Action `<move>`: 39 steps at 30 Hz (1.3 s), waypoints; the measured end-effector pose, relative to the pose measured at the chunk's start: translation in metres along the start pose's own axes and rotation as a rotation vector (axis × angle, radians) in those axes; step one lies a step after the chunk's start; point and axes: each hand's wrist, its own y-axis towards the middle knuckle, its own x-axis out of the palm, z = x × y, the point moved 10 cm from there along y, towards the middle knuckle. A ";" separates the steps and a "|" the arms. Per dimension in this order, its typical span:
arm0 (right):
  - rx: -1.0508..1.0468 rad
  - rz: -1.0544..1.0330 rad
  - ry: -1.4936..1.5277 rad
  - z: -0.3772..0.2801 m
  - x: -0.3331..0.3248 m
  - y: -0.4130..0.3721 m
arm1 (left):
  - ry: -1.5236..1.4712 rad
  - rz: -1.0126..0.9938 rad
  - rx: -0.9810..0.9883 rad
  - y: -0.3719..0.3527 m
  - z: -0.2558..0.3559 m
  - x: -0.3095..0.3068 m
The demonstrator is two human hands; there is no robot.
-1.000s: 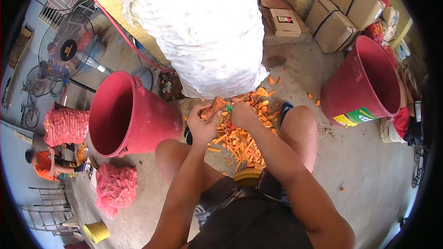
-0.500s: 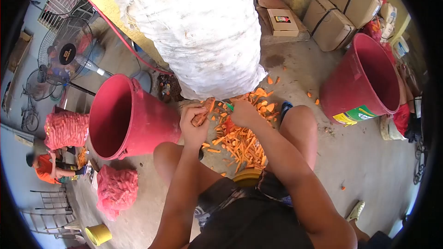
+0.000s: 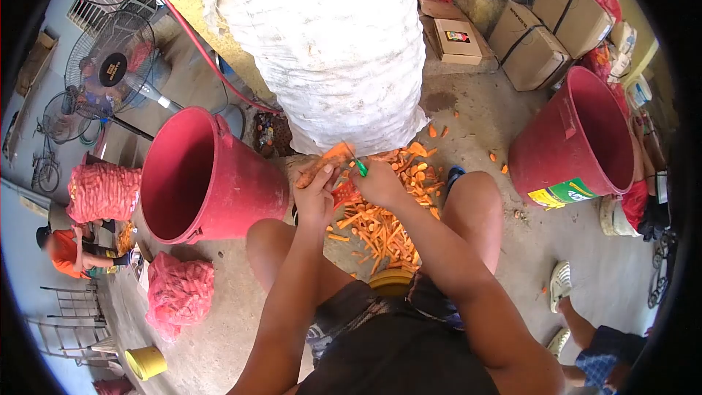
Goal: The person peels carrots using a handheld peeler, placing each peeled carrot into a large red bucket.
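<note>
Clearly, a root (image 3: 311, 175) is gripped in the left hand (image 3: 316, 192), with the fingers wrapped round its near end and the far, bare orange end left free. It is held in the air just off the bottom edge of the sack (image 3: 344, 58), above the upper left edge of the heap (image 3: 384, 238) of cut pieces on the floor (image 3: 475, 263). By the right hand (image 3: 376, 179), curled tight, the green handle of a knife (image 3: 362, 168) is pinched; the thin blade is raised beside the orange end, though whether the flesh is touched cannot be told.

For clean trimming, the root is best gripped well back, with the left fingertips tucked behind the line of the blade. Short, light strokes should be made outward, away from the left hand, and the root should be turned a little between cuts so that skin is taken off evenly and little flesh is lost. The wrists should be steadied over the heap, so that trimmings are dropped onto it.

As for writing, "BRAUN" seems to be printed along the edges of the strapped boxes (image 3: 528, 47). A dark label is borne by the flat carton (image 3: 458, 42), but its words are too small to be read. On the tub (image 3: 537, 143) at the right, a green and yellow label is carried near the rim; its white lettering cannot be made out. The badge at the hub of the fan (image 3: 113, 69) is likewise illegible.
</note>
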 end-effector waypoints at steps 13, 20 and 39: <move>-0.069 0.049 0.131 0.005 0.015 0.013 | 0.017 -0.106 -0.043 0.001 0.004 0.011; 0.123 -0.536 -0.671 0.109 0.092 0.029 | -0.025 -0.227 0.006 0.005 0.030 0.025; -0.205 0.042 -0.132 -0.030 -0.112 -0.018 | -0.177 -0.321 -0.191 0.008 0.010 0.030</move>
